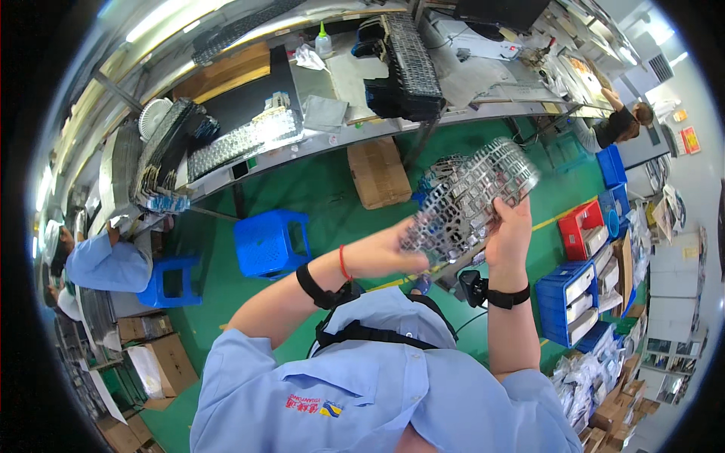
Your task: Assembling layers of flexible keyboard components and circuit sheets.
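Holding clear plastic tray up at chest height, above green floor. Left hand gripping lower edge, right hand clamping right side (inspection, likely). Next: steady grip, careful turn.

A factory assembly floor. A long bench carries stacked black part trays; under it sit a blue stool and cardboard box on green floor. Right of the bench stand blue crates.
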### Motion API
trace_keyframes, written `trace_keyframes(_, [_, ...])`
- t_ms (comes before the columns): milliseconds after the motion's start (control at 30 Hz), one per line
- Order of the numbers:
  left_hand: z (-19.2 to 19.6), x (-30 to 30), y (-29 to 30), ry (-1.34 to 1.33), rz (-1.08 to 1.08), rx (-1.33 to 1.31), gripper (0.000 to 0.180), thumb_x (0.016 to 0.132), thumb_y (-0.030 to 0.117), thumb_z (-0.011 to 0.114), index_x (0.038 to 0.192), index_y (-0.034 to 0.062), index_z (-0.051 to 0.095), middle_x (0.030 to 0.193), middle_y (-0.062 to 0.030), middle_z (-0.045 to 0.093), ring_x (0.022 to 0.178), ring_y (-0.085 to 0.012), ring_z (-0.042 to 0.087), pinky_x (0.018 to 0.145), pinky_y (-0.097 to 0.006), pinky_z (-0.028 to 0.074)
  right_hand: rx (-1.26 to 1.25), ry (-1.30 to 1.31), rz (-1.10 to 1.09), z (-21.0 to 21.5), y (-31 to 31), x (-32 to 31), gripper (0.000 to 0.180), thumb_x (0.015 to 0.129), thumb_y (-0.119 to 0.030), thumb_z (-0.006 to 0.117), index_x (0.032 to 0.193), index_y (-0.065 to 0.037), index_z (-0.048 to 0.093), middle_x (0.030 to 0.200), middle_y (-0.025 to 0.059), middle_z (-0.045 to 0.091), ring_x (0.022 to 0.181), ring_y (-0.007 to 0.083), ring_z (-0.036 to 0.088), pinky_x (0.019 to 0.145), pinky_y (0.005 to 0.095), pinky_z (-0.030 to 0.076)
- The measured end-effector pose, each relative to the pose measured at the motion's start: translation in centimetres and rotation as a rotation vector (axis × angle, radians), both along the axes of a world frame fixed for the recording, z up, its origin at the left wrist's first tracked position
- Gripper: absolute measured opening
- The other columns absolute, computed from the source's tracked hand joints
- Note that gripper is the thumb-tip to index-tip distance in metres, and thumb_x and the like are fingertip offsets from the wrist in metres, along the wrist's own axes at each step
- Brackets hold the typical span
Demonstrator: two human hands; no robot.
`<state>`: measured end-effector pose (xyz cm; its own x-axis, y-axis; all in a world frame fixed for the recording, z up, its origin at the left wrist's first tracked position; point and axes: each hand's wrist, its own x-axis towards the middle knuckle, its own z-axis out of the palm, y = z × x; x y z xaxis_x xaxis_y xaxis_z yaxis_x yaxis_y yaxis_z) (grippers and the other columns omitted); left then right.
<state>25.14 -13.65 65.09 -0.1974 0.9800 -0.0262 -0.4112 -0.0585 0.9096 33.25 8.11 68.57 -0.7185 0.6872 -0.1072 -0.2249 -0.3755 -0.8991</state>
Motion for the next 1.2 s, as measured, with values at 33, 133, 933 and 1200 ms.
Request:
trace_keyframes(33, [2.1,-0.1,0.0,0.274,-0.077,-0.183,0.048,0.096,0.02,0.055,0.137,-0.0002,0.037,0.131,-0.0139,0.052,0.12,-0.0211,0.053,0.099,-0.034,0.045,0.019,0.031,-0.031,0.1,0.4,0.2,0.053,0.087,0.011,0.043,0.136,-0.007,0.041,0.126,0.0096,0.055,0.101,0.0176,0.06,0.079,0.0313,0.051])
trace_keyframes(133, [-1.3,-0.9,0.5,-0.197,-0.023,-0.269,0.036,0.097,0.019,0.054,0.127,0.0003,0.048,0.11,-0.0079,0.065,0.083,-0.0159,0.069,0.069,-0.025,0.056,0.055,0.064,-0.031,-0.1,2.9,1.7,0.052,0.086,0.012,0.044,0.135,-0.006,0.042,0.126,0.0094,0.054,0.103,0.0184,0.059,0.079,0.0313,0.051])
trace_keyframes(933, [-12.5,3.7,11.8,-0.437,0.796,-0.739,0.026,0.097,0.011,0.046,0.12,0.0031,0.054,0.096,-0.0064,0.066,0.081,-0.0122,0.062,0.072,-0.025,0.05,-0.059,-0.196,0.078,-23.6,35.6,-1.7,0.026,0.089,0.006,0.05,0.113,-0.001,0.057,0.11,0.0069,0.061,0.094,0.0142,0.056,0.085,0.0267,0.043])
trace_keyframes(1200, [-13.2,6.2,13.1,-0.536,0.978,-0.786,0.023,0.098,0.012,0.046,0.118,0.0043,0.054,0.096,-0.005,0.065,0.081,-0.0121,0.061,0.073,-0.025,0.049,-0.673,-0.031,-0.083,-30.1,38.5,-4.7,0.017,0.1,-0.012,0.046,0.108,0.0,0.053,0.116,0.0132,0.058,0.106,0.0253,0.054,0.1,0.0383,0.044])
